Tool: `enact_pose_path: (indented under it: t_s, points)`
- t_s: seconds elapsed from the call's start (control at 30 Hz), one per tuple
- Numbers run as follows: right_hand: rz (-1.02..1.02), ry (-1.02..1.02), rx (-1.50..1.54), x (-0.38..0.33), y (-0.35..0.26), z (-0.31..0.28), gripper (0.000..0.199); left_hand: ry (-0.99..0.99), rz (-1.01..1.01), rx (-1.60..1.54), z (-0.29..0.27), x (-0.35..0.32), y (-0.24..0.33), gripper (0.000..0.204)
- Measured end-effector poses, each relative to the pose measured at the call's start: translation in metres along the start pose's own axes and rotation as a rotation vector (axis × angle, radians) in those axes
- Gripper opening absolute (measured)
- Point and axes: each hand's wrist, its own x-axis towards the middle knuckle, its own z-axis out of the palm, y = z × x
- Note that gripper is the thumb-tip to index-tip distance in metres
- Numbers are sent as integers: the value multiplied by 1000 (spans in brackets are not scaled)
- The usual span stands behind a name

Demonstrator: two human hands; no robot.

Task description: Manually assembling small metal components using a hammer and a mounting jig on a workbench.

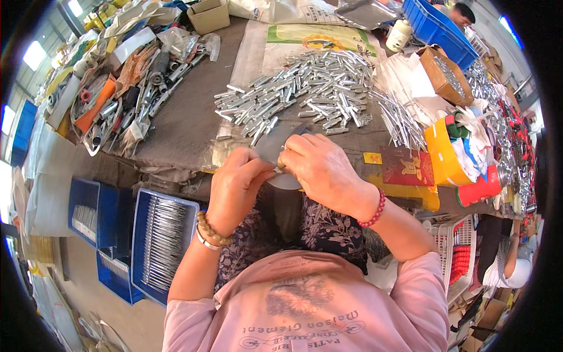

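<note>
Across the cluttered desk [193,100], metal pieces [340,82] lie heaped; at its near edge, left hand [234,183] and right hand [324,171] pinch a small part [280,168], mostly hidden; if either grip slackens, it could drop.

A cardboard box [209,17] stood at the bench's far side. Toward the right, a whitish bottle [399,36] stood near a blue crate [443,36], a co-worker [463,14] beyond it. Nearer lay a red card [404,164] — gold-marked — between a small yellow card [372,158] and a yellow container [438,154] stuffed with cloths [466,149].
</note>
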Motion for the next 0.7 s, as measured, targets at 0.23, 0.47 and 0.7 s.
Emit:
enact_pose_path:
  t_s: [0.23,0.47,0.7]
  points:
    - [-74,-7,-84,8,2,-2,6,31,21,-26,4,0,-5,14]
    - [-145,-33,-143,16,-3,-7,4,35,5,-50,4,-1,-6,14]
    - [-178,-52,-248,17,-6,-4,4,44,-17,-59,5,-1,-4,15]
